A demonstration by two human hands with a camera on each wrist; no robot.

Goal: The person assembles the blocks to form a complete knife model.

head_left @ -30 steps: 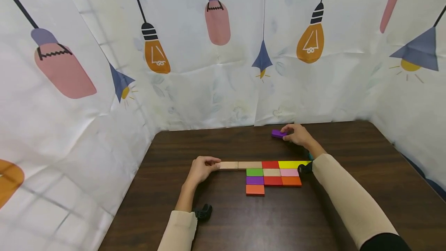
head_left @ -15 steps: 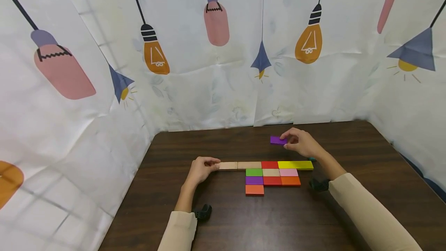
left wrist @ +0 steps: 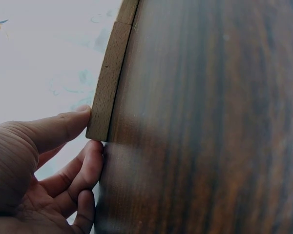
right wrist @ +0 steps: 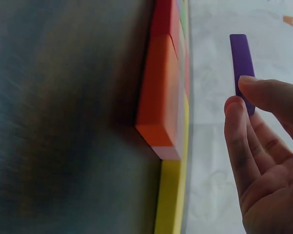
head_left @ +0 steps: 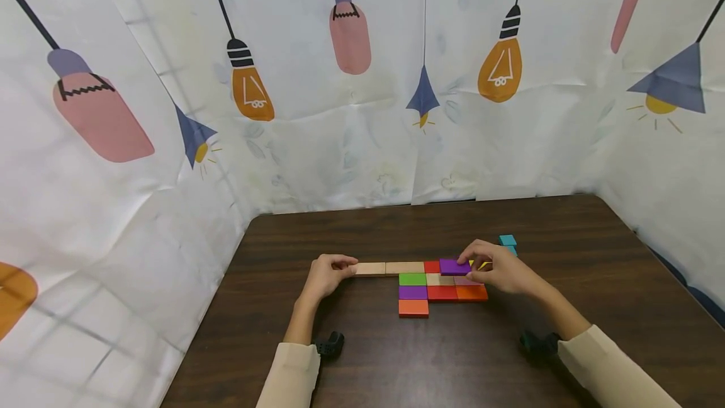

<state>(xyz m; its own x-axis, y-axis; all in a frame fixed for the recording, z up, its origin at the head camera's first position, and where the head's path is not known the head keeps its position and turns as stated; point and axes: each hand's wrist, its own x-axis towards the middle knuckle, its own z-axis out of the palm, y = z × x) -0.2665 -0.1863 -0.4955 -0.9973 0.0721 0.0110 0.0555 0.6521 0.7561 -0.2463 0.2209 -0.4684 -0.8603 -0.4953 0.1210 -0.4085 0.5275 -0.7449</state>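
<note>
My right hand (head_left: 501, 267) pinches one end of a purple domino-like block (head_left: 454, 267) between thumb and fingers. In the head view this block overlaps the red and yellow blocks of the back row; the right wrist view has it raised above the row. At the left end of that row, my left hand (head_left: 330, 279) holds the end of a plain wooden block (head_left: 370, 269). The left wrist view has the thumb (left wrist: 68, 126) against that block near its end, with a finger close at the end face. A second plain block (head_left: 404, 268) continues the row.
Below the back row lie a green block (head_left: 412, 279), a purple one beneath it, red and orange ones beside, and an orange-red block (head_left: 413, 308) nearest me. Turquoise blocks (head_left: 507, 241) lie behind my right hand. A patterned cloth (head_left: 351, 169) hangs behind the dark table (head_left: 317, 232).
My right hand has brought the purple block from the back of the table toward me, over the back row. The turquoise blocks have come into view. My left hand has stayed in place.
</note>
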